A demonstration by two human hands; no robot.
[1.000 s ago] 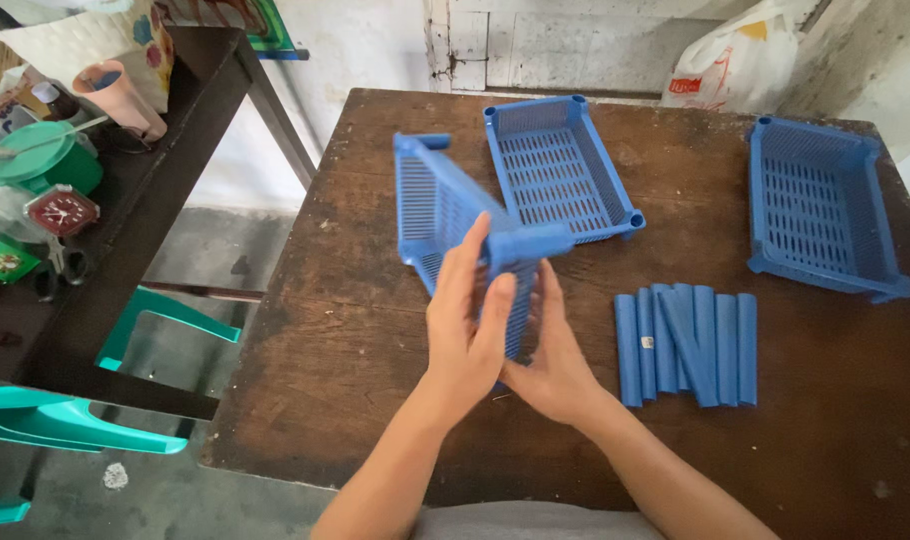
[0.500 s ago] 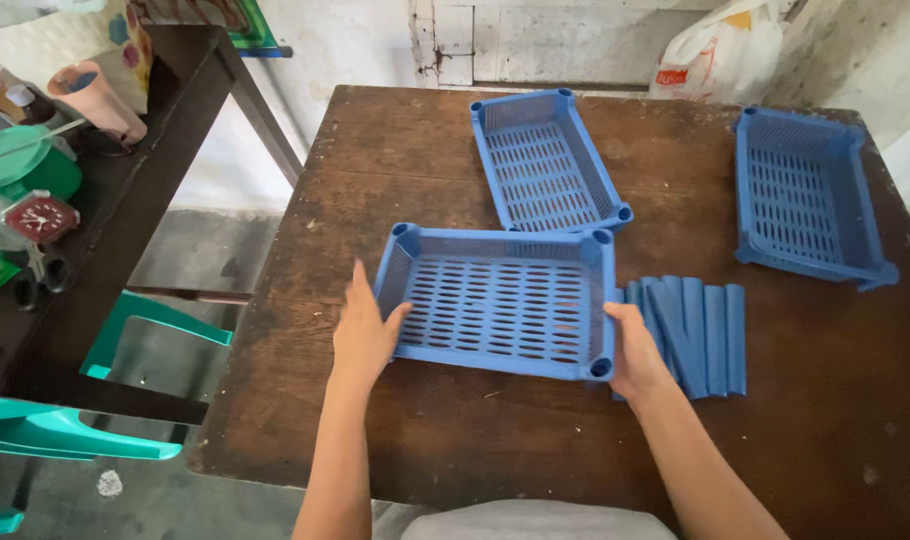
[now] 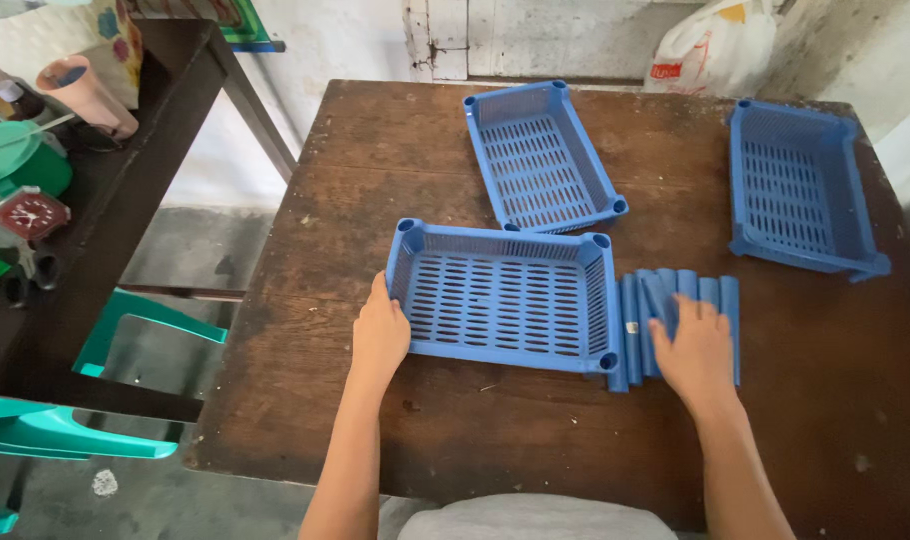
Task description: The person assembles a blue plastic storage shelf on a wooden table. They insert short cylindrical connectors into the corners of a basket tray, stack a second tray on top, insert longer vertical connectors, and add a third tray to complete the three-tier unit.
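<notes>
two more blue baskets (image 3: 541, 155) (image 3: 801, 186) are seen on a wooden table (image 3: 375, 200), with a white plastic bag (image 3: 715, 55) behind and a teal chair (image 3: 85, 400) alongside.

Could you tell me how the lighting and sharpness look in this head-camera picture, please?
Head view: soft, even daylight, no harsh glare on the dark wooden table; only faint shadows under the near blue tray; left hand and right hand are sharp, with no motion blur; slight wide-angle bending at the edges.
</notes>
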